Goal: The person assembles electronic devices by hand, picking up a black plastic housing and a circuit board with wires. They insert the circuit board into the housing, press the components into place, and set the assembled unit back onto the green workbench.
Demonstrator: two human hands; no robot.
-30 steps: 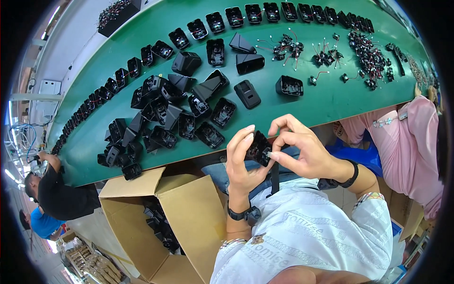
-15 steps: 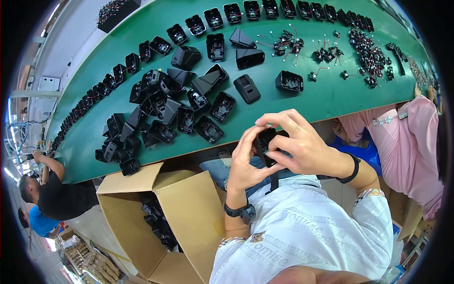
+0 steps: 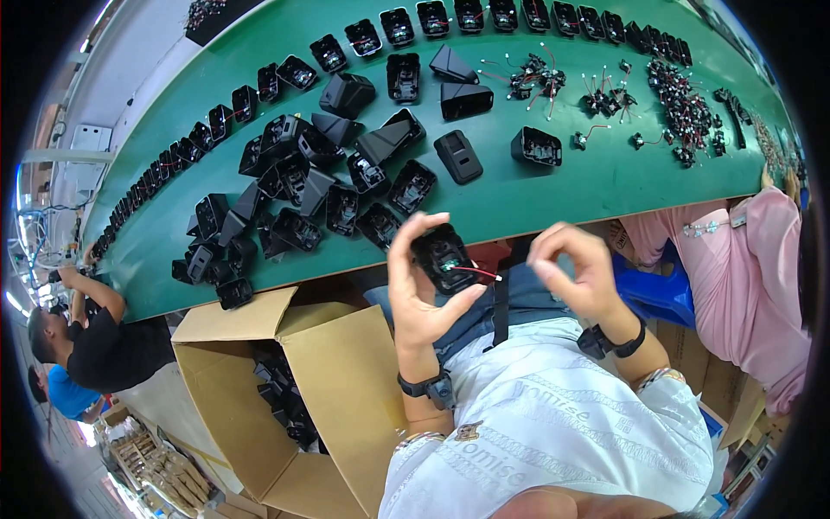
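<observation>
My left hand (image 3: 413, 304) grips a black plastic housing (image 3: 441, 251) by its sides, just off the near table edge. Its open side faces up, showing a small green circuit board with a red wire and white connector sticking out. My right hand (image 3: 581, 275) is apart from it to the right, fingers loosely curled, thumb clear of them, with nothing visible in it. Beyond my left hand, a pile of black housings (image 3: 298, 186) covers the table. A closed-looking black case (image 3: 458, 157) lies nearby, and another open housing (image 3: 537, 147) sits to its right.
Rows of housings (image 3: 398, 28) curve along the far edge of the green table (image 3: 510, 199). Heaps of small wired parts (image 3: 687, 108) lie at right. An open carton (image 3: 346, 398) holding black parts stands left of me. A pink-clad person (image 3: 752, 285) sits right; others are far left.
My right hand has come off the housing and moved right. My left hand has tilted the housing, moving it slightly left, so its inside and red wire now show.
</observation>
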